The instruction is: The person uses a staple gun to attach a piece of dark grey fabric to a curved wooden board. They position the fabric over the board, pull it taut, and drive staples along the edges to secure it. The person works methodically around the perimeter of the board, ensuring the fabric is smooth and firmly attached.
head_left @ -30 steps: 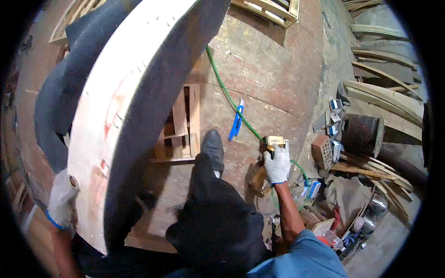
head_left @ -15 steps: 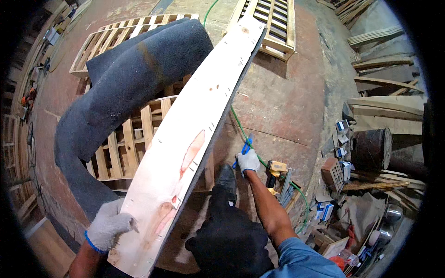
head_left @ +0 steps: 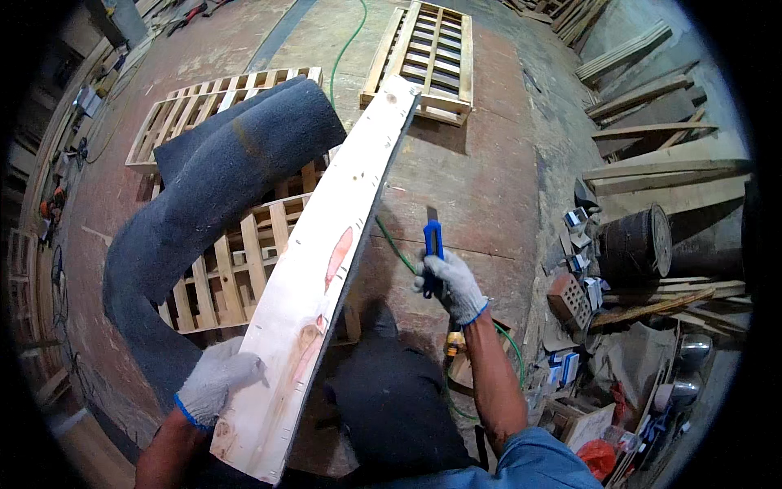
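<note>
My left hand (head_left: 216, 379), in a white glove with a blue cuff, grips the lower end of a long pale wooden board (head_left: 318, 253) with reddish marks, staples and dark felt along its right edge. The board slants up and away from me. My gloved right hand (head_left: 448, 285) holds a blue utility knife (head_left: 432, 240) upright, right of the board. A roll of dark grey felt (head_left: 228, 163) drapes over slatted pallets on the left and hangs down beside my left hand. A yellow-and-black power tool (head_left: 453, 346) lies partly hidden behind my right forearm.
A slatted wooden crate (head_left: 418, 57) stands ahead. A green hose (head_left: 337, 57) runs over the worn floor. At the right are leaning planks (head_left: 652, 175), a metal drum (head_left: 631, 244), a hollow brick (head_left: 570, 303), small boxes (head_left: 564, 367) and clutter, including a red bag (head_left: 597, 456).
My right hand left the power tool, took hold of the blue knife on the floor and lifted it. My view has tilted up, showing more of the board and pallets.
</note>
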`<action>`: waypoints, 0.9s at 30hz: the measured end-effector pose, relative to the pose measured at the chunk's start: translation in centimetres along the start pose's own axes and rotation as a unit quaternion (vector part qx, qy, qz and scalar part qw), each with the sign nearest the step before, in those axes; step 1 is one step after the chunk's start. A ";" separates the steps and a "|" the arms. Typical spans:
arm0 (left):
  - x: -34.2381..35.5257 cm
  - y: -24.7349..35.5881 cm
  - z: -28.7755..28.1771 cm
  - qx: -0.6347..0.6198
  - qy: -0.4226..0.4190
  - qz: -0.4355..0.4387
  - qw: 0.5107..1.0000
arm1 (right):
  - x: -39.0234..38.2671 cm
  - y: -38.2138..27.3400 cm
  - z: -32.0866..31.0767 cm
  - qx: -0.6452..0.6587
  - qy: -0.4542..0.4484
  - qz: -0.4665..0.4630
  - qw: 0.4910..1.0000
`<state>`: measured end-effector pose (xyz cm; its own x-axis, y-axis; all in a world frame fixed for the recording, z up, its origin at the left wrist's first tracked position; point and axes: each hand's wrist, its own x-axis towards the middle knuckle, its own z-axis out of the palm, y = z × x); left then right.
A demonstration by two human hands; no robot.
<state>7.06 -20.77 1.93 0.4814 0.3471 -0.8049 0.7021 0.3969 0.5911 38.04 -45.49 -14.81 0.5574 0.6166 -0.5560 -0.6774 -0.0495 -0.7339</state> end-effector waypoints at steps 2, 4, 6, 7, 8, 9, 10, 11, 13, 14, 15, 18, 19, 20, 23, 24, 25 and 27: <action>-0.1 -0.4 0.5 -0.030 -0.022 0.023 0.999 | 0.8 -2.2 -0.4 -0.068 0.028 -0.014 0.997; 0.3 -0.5 -0.4 -0.021 -0.003 0.022 1.000 | 1.4 -4.4 1.8 -0.066 0.026 -0.037 0.997; 1.0 -1.4 -1.0 0.000 0.008 0.024 1.000 | 2.3 -5.6 2.9 -0.039 0.030 -0.055 0.997; 1.5 -2.3 -1.7 0.018 0.012 0.030 0.999 | 3.0 -6.0 3.5 -0.009 0.033 -0.075 0.997; 2.0 -3.4 -2.5 0.036 0.017 0.035 0.999 | 3.6 -6.6 3.8 0.021 0.035 -0.094 0.995; 2.7 -4.8 -4.0 0.073 0.021 0.039 0.996 | 4.2 -7.2 3.8 -0.001 0.021 -0.105 0.994; 3.7 -6.2 -5.6 0.111 0.021 0.044 0.993 | 4.8 -8.3 3.4 -0.025 0.010 -0.118 0.993; 3.5 -6.9 -6.7 0.069 0.028 0.032 0.997 | 5.6 -8.8 3.6 -0.045 -0.007 -0.129 0.991; 3.7 -7.9 -7.9 0.014 0.038 0.021 0.999 | 7.2 -9.1 4.0 -0.007 -0.012 -0.147 0.989; 3.4 -7.9 -8.3 0.002 0.045 0.024 0.999 | 8.0 -9.4 4.3 -0.013 -0.019 -0.137 0.990; 3.1 -7.6 -8.6 -0.011 0.051 0.027 0.998 | 8.9 -9.7 4.8 -0.020 -0.026 -0.128 0.991; 2.9 -7.2 -8.5 0.054 0.052 0.020 0.997 | 12.1 -11.1 6.3 -0.125 0.020 -0.154 0.980; 2.9 -7.4 -8.6 0.101 0.057 0.020 0.993 | 13.1 -11.6 6.7 -0.160 0.042 -0.154 0.974; 2.6 -7.7 -8.2 0.029 0.037 0.031 0.998 | 13.9 -12.0 7.3 -0.145 0.047 -0.178 0.972; 1.7 -6.2 -5.9 0.062 0.047 0.006 0.997 | 16.0 -12.5 9.5 -0.120 0.058 -0.210 0.969; 1.6 -5.6 -5.5 0.050 0.038 -0.012 0.998 | 17.0 -12.5 10.0 -0.082 0.061 -0.213 0.972; 1.8 -5.7 -5.7 0.084 0.039 -0.016 0.996 | 17.5 -12.4 10.6 -0.073 0.069 -0.219 0.970; 2.0 -6.4 -6.0 0.153 0.043 -0.024 0.987 | 19.0 -11.9 10.9 -0.032 0.050 -0.234 0.970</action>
<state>0.37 -17.58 -3.14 0.4061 0.4102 -0.8166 0.8552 0.1442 0.4978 51.50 -24.64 -12.38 0.8431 0.5037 -0.1883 -0.3092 0.1676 -0.9361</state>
